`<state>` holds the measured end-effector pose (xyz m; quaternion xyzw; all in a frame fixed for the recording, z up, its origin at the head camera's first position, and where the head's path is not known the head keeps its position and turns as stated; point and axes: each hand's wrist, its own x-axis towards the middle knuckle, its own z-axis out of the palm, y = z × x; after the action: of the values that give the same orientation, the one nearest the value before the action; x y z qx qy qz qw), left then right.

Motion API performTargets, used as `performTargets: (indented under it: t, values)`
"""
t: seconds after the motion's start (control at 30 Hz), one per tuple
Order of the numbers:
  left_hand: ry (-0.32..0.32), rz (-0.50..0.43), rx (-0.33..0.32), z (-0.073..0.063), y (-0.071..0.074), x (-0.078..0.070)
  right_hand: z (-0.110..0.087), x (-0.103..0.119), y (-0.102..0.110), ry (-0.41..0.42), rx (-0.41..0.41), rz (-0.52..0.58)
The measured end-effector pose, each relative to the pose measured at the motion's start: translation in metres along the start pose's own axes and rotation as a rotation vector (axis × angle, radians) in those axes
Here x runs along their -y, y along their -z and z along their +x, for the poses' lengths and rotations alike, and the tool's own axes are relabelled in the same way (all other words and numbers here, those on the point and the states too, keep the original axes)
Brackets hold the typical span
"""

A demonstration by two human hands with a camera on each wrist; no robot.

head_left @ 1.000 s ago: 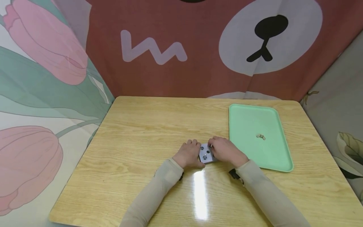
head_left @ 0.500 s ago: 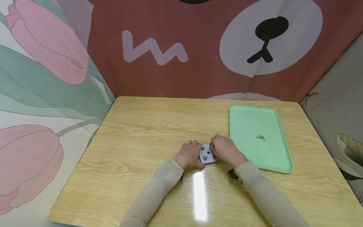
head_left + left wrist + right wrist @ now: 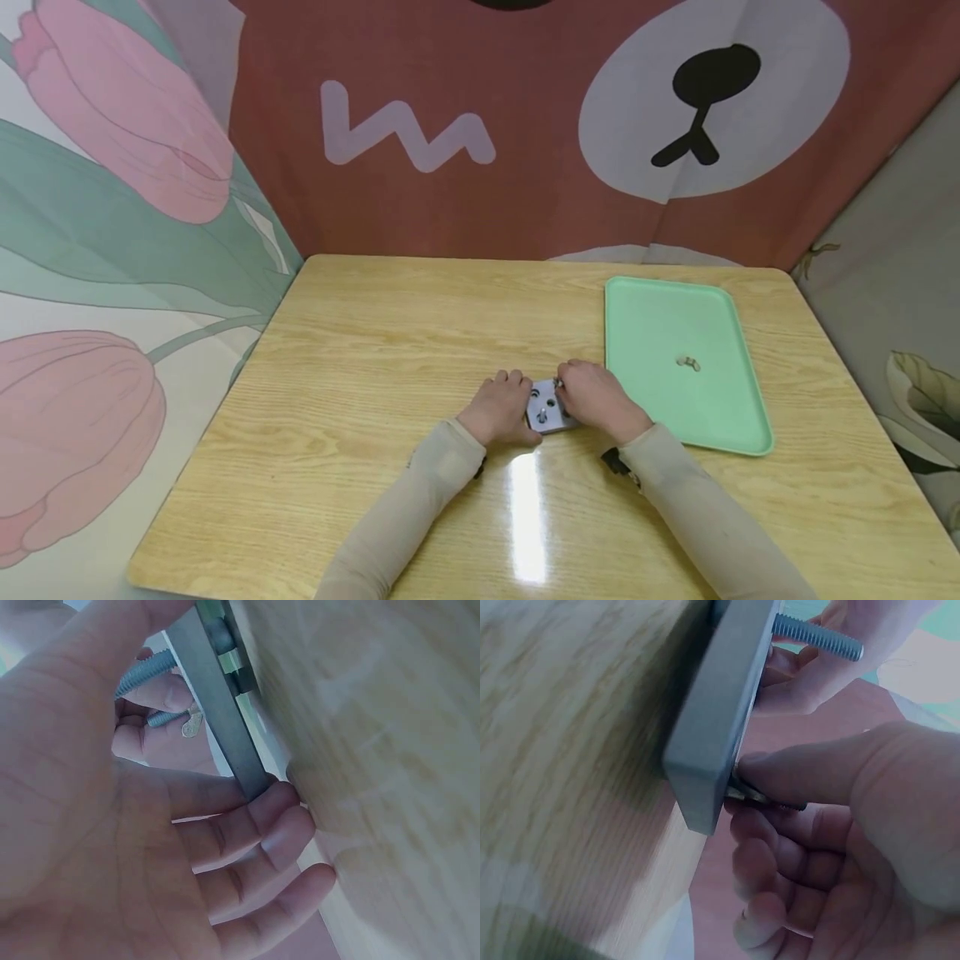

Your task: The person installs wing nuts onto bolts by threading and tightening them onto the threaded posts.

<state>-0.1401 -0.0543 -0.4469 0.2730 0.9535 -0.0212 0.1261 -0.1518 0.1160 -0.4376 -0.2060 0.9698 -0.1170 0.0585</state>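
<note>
A grey metal plate [image 3: 553, 421] with holes and upright threaded bolts lies near the table's middle. My left hand [image 3: 497, 408] grips its left end, fingers along the far side and thumb at the near side. At the far right part of the plate, my right hand [image 3: 600, 402] pinches a wing nut [image 3: 750, 795] between thumb and index finger, around a short bolt. One wing of that nut [image 3: 192, 724] also shows in the left wrist view. A thicker bare bolt [image 3: 817, 637] stands up from the plate. The right fingers hide part of the plate.
A green tray [image 3: 648, 317] lies to the right, close to my right hand, with a few small wing-nut-like pieces [image 3: 688, 363] in it. The wooden table [image 3: 360, 350] meets a printed cloth [image 3: 450, 208] at its back edge.
My right hand has shifted very slightly rightward and its fingers have changed position at the wing nut. My left hand and the plate stay in place.
</note>
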Motion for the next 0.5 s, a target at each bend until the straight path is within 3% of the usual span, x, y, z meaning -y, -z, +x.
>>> performTargets:
  t: [0.13, 0.5]
  values:
    - [-0.002, -0.012, 0.005, 0.0002, -0.0012, -0.0009, -0.0003, 0.0007, -0.0018, -0.013, 0.000, -0.014]
    - [0.002, -0.013, -0.019, 0.0013, -0.0023, 0.0001, 0.0006, 0.0056, -0.0091, -0.051, -0.103, -0.052]
